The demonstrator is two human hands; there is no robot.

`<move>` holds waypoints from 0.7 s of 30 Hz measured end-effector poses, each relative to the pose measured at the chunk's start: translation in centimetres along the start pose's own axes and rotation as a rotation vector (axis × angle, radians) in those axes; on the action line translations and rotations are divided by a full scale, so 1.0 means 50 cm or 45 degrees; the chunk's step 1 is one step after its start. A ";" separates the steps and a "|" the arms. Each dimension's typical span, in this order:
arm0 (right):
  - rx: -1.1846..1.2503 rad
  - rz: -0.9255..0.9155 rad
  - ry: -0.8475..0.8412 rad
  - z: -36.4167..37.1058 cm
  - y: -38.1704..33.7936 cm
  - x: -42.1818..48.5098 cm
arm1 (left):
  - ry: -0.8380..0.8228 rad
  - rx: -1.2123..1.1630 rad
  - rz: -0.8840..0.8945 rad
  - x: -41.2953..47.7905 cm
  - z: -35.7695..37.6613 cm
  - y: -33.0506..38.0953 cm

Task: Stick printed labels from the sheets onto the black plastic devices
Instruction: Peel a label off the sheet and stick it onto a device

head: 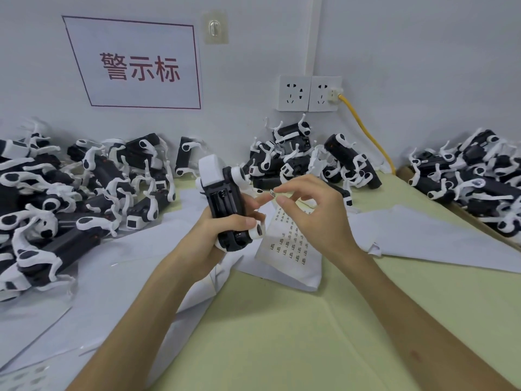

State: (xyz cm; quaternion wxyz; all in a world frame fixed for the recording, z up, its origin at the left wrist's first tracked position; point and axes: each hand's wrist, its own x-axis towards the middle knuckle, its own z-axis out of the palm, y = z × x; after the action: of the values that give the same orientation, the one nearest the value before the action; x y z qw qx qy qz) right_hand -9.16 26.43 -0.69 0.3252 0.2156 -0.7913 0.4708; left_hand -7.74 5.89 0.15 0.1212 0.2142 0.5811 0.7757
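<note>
Above green table, left grip clasps black device upright; right grip pinches label just beside it.

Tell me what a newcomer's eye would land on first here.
First, the heaps of black-and-white devices: a left pile, a back pile against the wall, and a right pile. At centre, the left hand holds one device upright, while the right hand pinches a tiny label beside it, above the label sheet. A wall sign with red characters hangs upper left.
</note>
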 end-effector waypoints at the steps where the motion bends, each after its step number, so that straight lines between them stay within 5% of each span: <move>1: -0.004 -0.001 -0.013 -0.001 0.000 0.000 | -0.011 0.020 -0.008 0.000 0.001 -0.001; 21: -0.084 -0.055 -0.048 0.000 0.003 -0.001 | 0.058 0.199 -0.074 0.014 -0.023 -0.021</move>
State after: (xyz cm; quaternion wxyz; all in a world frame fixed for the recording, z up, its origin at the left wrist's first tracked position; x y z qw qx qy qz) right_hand -9.20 26.51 -0.79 0.3272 0.2304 -0.8076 0.4332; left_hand -8.95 5.53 -0.96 0.1134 0.1884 0.6485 0.7288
